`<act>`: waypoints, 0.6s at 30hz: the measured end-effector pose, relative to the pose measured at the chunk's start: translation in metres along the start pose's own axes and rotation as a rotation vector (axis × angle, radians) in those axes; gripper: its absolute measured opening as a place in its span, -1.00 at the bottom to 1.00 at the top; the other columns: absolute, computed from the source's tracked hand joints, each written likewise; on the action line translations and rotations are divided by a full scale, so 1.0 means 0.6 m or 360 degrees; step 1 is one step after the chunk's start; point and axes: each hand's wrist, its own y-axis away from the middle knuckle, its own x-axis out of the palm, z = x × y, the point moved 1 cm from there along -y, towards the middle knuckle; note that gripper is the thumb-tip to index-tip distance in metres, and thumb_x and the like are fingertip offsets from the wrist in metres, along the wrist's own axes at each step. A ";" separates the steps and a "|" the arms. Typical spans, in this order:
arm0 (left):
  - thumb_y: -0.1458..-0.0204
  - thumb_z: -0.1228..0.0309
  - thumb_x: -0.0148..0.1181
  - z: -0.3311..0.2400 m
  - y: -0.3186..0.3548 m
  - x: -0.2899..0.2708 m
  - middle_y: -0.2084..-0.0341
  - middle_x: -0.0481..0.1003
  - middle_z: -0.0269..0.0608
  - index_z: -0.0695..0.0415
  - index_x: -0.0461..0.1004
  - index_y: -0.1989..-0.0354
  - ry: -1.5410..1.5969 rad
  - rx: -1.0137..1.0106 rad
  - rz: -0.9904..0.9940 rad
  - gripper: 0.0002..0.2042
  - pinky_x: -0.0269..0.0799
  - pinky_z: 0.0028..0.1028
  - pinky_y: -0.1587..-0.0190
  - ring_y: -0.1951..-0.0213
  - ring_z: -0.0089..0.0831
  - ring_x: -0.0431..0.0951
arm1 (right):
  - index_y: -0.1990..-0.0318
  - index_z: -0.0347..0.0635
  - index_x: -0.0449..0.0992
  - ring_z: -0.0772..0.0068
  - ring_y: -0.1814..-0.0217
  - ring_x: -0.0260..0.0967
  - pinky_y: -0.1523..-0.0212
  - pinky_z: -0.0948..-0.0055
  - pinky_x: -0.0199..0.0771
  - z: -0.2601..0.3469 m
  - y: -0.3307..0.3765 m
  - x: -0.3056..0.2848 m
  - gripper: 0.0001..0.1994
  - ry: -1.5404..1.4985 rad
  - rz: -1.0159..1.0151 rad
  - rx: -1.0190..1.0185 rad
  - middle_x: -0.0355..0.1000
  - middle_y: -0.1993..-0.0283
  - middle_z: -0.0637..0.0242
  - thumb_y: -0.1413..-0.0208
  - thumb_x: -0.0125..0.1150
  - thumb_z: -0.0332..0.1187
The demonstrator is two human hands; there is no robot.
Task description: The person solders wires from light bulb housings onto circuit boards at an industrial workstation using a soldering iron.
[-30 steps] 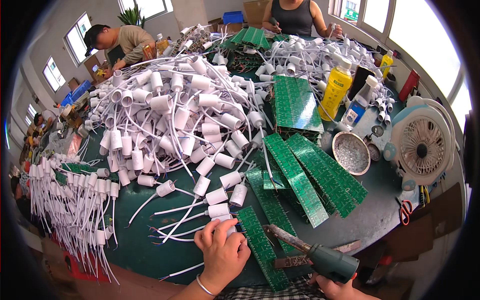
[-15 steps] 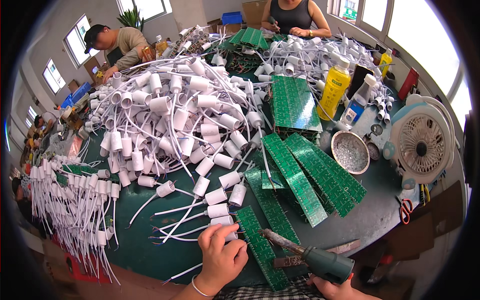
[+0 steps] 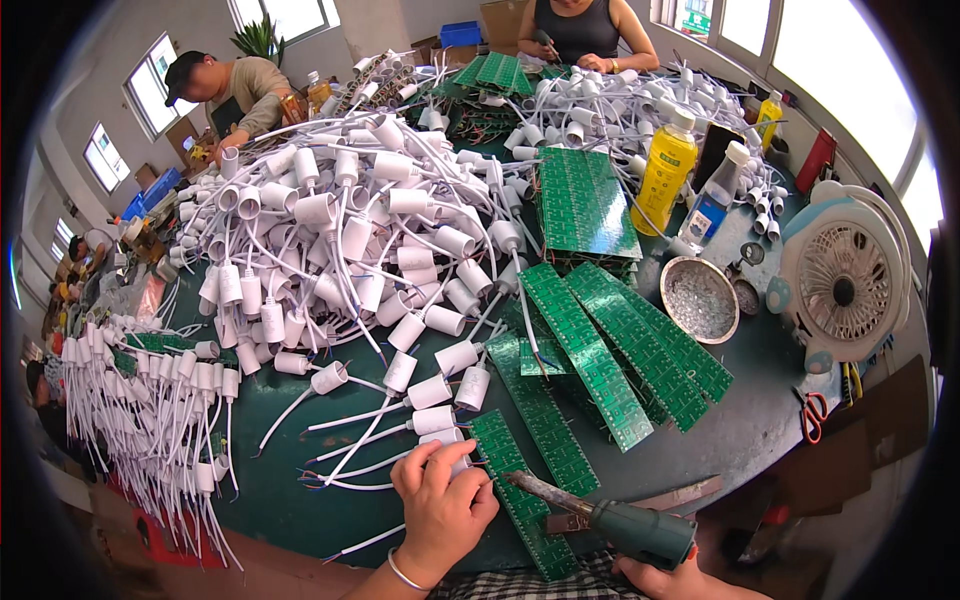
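My left hand (image 3: pixel 445 505) is closed, its thumb and fingers about a white lamp holder (image 3: pixel 459 465) at the left edge of a long green circuit board (image 3: pixel 515 490). The fingers hide much of that holder. My right hand (image 3: pixel 655 577) grips the handle of a dark green soldering gun (image 3: pixel 640 532). Its dirty metal barrel points up and left, and the tip is over the board close to my left fingers. Several more white lamp holders (image 3: pixel 430 391) lie in a row just beyond my left hand, their cables running left.
A big heap of white lamp holders (image 3: pixel 356 238) covers the table's middle. Green boards (image 3: pixel 590 205) are stacked behind loose strips. To the right are a bowl of clear bits (image 3: pixel 700 300), bottles (image 3: pixel 664 170), a fan (image 3: pixel 843 290) and red scissors (image 3: pixel 812 415). Other people work across the table.
The soldering gun in my right hand has shifted left and slightly down-table, its tip nearer my left fingers. My left hand stays at almost the same place on the board's edge.
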 end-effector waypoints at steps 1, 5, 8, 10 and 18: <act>0.37 0.53 0.27 0.001 0.000 0.000 0.08 0.40 -0.28 0.04 0.43 0.52 0.0009 -0.0005 -0.0001 -0.81 0.10 -0.13 -0.06 -0.02 -0.06 0.26 | 0.09 -0.29 0.46 0.49 0.26 0.38 0.21 0.44 0.39 0.000 0.000 -0.001 -0.70 0.0001 -0.0002 0.0001 0.46 0.26 0.33 0.04 0.22 -0.55; 0.38 0.52 0.27 0.001 0.000 0.000 0.09 0.41 -0.29 0.04 0.44 0.55 0.0018 -0.0013 -0.0006 -0.83 0.11 -0.14 -0.06 -0.01 -0.06 0.26 | 0.03 -0.30 0.42 0.45 0.17 0.38 0.14 0.41 0.39 -0.005 -0.002 0.001 -0.65 0.0004 0.0102 0.0019 0.45 0.17 0.28 0.04 0.20 -0.56; 0.38 0.52 0.28 0.001 -0.002 0.000 0.09 0.41 -0.30 0.04 0.44 0.55 0.0021 -0.0018 -0.0003 -0.83 0.11 -0.14 -0.05 -0.01 -0.06 0.26 | 0.02 -0.31 0.42 0.43 0.15 0.38 0.13 0.40 0.39 0.005 -0.005 0.006 -0.65 -0.0006 0.0093 0.0033 0.45 0.15 0.26 0.04 0.19 -0.58; 0.38 0.52 0.28 0.001 -0.001 0.000 0.09 0.41 -0.30 0.04 0.44 0.55 0.0012 -0.0018 0.0000 -0.83 0.12 -0.14 -0.05 -0.01 -0.06 0.26 | 0.03 -0.32 0.43 0.43 0.15 0.38 0.12 0.40 0.39 0.008 -0.007 0.007 -0.66 -0.0002 0.0072 0.0040 0.45 0.15 0.25 0.04 0.18 -0.59; 0.37 0.52 0.28 -0.003 -0.004 -0.001 0.10 0.41 -0.30 0.04 0.44 0.56 0.0009 -0.0018 0.0006 -0.84 0.12 -0.14 -0.05 -0.01 -0.07 0.26 | 0.12 -0.33 0.48 0.48 0.29 0.40 0.25 0.45 0.40 -0.022 0.005 -0.005 -0.70 0.0027 -0.0189 -0.0160 0.47 0.26 0.27 0.08 0.24 -0.60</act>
